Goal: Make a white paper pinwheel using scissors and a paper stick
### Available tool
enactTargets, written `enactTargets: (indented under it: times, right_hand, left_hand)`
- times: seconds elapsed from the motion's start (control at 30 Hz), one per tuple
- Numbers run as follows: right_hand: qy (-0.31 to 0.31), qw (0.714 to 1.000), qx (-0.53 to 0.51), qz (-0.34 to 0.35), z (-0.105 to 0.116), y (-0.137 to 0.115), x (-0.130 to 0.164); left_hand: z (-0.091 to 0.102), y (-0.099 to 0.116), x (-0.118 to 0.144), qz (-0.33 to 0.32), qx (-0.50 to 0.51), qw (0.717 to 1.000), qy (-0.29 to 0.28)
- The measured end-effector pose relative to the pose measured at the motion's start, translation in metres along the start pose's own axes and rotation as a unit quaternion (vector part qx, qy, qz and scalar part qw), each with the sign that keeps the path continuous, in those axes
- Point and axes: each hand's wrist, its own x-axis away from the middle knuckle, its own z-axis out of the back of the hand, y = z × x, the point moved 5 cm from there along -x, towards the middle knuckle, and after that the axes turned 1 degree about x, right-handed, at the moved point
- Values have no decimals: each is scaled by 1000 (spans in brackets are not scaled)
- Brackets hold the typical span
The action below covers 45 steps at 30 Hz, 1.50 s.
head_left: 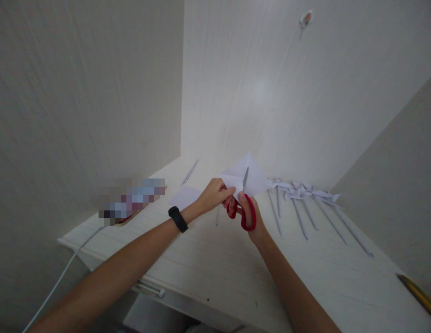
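While a folded white paper sheet (248, 178) is kept lifted above the desk (215, 273) at the centre of the frame, it is pinched along its lower left edge by the left hand (212, 196), fingers closed firmly on the fold. Held in the air this way, the sheet is kept taut and clear of the surface, so that the blades can pass on both sides of it. The red-handled scissors (242, 208) are gripped by the right hand (252, 217), thumb and fingers threaded through the loops, just below and to the right of the left hand. The blades are pointed upward and are laid against the paper near its middle; only a narrow opening between them can be made out, and whether a cut has been started cannot be told. A black wristband (178, 218) is worn on the left wrist.

To the right of centre, a row of finished paper pinwheels on rolled sticks (305, 203) is laid side by side, apparently set out of the way of the hands. A loose paper piece (184, 196) lies flat left of the hands, with a thin rolled stick (190, 172) behind it. A blurred-out object (132, 199) with a white cable (62, 275) sits at the left edge, and a yellow pencil-like item (418, 291) shows at the lower right.
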Motion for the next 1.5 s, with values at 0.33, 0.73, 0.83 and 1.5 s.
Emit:
enactTargets:
  times: [0.33, 0.73, 0.83, 1.5]
  right_hand:
    - [-1, 1000, 5, 1, -1, -3, 1]
    - [6, 1000, 16, 0, 1, -4, 1]
    - [6, 1000, 7, 10, 1, -4, 1]
    - [9, 998, 57, -34, 3, 6, 0]
  left_hand:
    - [-1, 5, 1, 7, -6, 1000, 0]
    - [-2, 6, 2, 9, 12, 1000, -7]
    - [-3, 5, 2, 7, 10, 1000, -12]
    - [26, -4, 0, -20, 38, 977, 209]
